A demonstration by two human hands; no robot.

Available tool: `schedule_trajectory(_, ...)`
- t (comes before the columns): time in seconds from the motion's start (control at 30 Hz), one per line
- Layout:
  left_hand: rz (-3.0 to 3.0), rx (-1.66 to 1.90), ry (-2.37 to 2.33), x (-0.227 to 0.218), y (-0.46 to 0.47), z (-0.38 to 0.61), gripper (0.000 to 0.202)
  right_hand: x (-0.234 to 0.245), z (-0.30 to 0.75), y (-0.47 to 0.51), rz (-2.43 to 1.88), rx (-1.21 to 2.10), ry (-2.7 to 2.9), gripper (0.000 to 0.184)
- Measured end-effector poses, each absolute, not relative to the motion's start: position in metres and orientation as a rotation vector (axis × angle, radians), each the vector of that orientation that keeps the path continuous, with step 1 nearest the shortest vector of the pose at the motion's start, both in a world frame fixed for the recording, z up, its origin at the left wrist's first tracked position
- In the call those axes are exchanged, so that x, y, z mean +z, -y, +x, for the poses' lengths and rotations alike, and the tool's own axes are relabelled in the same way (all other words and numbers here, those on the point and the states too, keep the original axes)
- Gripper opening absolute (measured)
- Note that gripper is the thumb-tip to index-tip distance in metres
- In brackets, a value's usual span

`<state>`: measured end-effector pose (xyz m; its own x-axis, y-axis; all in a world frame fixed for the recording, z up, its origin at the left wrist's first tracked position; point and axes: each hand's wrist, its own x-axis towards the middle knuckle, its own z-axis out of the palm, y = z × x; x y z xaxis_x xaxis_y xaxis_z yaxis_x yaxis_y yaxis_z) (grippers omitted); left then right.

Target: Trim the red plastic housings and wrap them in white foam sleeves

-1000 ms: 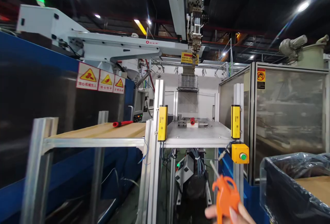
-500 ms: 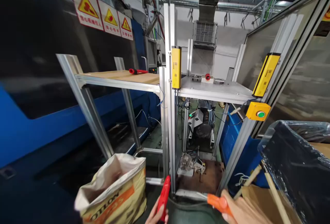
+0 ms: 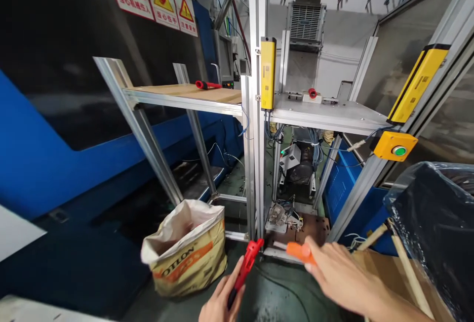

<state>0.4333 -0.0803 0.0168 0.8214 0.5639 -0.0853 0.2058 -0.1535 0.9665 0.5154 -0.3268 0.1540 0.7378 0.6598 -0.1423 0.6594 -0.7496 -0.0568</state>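
Observation:
My left hand (image 3: 217,303) holds a red-handled tool (image 3: 245,268) with a black grip, its tip pointing up and right. My right hand (image 3: 342,275) grips an orange-handled tool (image 3: 298,251) whose pale metal tip points left toward the red tool's head. Both hands are low in the view, above the dark green floor in front of an aluminium machine frame (image 3: 255,114). An open paper sack (image 3: 188,250) with orange print stands on the floor just left of my left hand.
A wooden shelf (image 3: 192,93) carries a red tool (image 3: 206,85). A metal table (image 3: 326,112) sits between yellow light-curtain bars (image 3: 267,73), with a yellow box with a green button (image 3: 394,146). A black plastic-lined bin (image 3: 433,223) stands at right, a blue machine wall (image 3: 55,139) at left.
My view has tilted down from the overhead machinery to the floor. Both hands have risen into view, and the red and orange tools have come closer together.

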Motion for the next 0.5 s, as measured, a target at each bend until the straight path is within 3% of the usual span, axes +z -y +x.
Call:
schedule_trajectory(0.13,1.692,0.286,-0.577,0.009,0.075,0.431,0.032,0.151,0.511,0.322,-2.831,0.252,1.284,0.041)
schedule_trajectory(0.3,1.186,0.149,-0.726,0.004,0.073,0.441,0.053,0.138,0.5,0.318,-2.86,0.158,1.406,0.037)
schedule_trajectory(0.43,0.673,-0.055,-0.766,0.011,0.069,0.444,0.019,0.138,0.492,0.311,-2.865,0.05,1.358,0.038)
schedule_trajectory(0.5,0.482,-0.097,-0.724,0.019,0.068,0.438,0.02,0.144,0.49,0.306,-2.886,0.113,1.373,0.035)
